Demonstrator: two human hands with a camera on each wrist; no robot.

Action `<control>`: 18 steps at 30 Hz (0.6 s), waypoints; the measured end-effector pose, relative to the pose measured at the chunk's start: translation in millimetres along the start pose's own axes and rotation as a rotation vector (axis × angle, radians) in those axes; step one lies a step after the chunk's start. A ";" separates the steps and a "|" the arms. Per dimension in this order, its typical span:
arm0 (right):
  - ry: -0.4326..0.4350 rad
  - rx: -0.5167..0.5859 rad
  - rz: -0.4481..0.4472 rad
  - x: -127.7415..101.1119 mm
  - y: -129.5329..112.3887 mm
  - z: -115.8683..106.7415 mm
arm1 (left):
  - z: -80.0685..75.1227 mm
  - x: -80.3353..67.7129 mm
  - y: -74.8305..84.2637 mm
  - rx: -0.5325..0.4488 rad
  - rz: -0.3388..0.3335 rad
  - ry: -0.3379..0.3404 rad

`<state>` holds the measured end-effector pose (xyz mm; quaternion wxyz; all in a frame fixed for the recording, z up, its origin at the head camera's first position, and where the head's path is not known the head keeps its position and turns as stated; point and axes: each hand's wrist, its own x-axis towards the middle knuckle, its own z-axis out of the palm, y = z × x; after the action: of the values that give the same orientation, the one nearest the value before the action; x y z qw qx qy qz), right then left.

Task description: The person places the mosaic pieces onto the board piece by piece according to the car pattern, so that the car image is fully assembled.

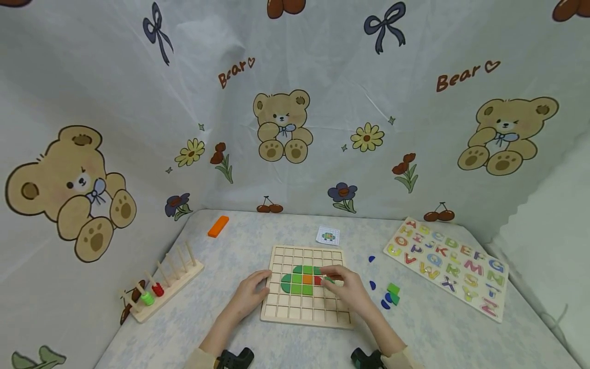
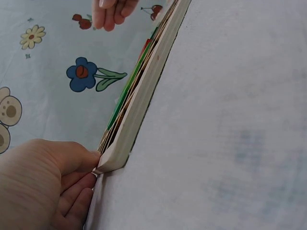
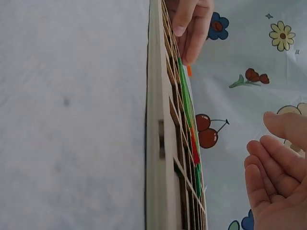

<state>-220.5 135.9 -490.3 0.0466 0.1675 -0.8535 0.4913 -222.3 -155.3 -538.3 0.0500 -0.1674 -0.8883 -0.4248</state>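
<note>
A wooden grid board (image 1: 295, 312) lies on the table. Bright green squares (image 1: 297, 289), dark green rounded pieces (image 1: 286, 283), an orange square (image 1: 307, 279) and a red piece (image 1: 318, 280) sit together near its middle. My left hand (image 1: 251, 292) touches the board's left edge, fingertips and thumb against the wood. Over the right side of the board hovers my right hand (image 1: 345, 287), partly covering the pieces there. In the right wrist view that hand (image 3: 283, 172) has loosely bent fingers, a palm holding nothing, and stands apart from the board (image 3: 160, 96).
Blue half-round pieces (image 1: 372, 285) and green squares (image 1: 393, 288) lie right of the board. Behind it is a small pattern card (image 1: 328, 236). An alphabet board (image 1: 447, 261) stands far right, a peg stand with rings (image 1: 172, 287) left, and an orange block (image 1: 218, 226) back left.
</note>
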 end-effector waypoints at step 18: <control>0.230 -0.174 0.131 -37.3 46.4 -100.5 | 0.7 0.1 -0.5 0.004 -0.007 0.003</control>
<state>-209.4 252.1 -486.0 0.1264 0.0496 -0.8909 0.4335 -222.5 -155.0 -539.1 0.0501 -0.1635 -0.8896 -0.4234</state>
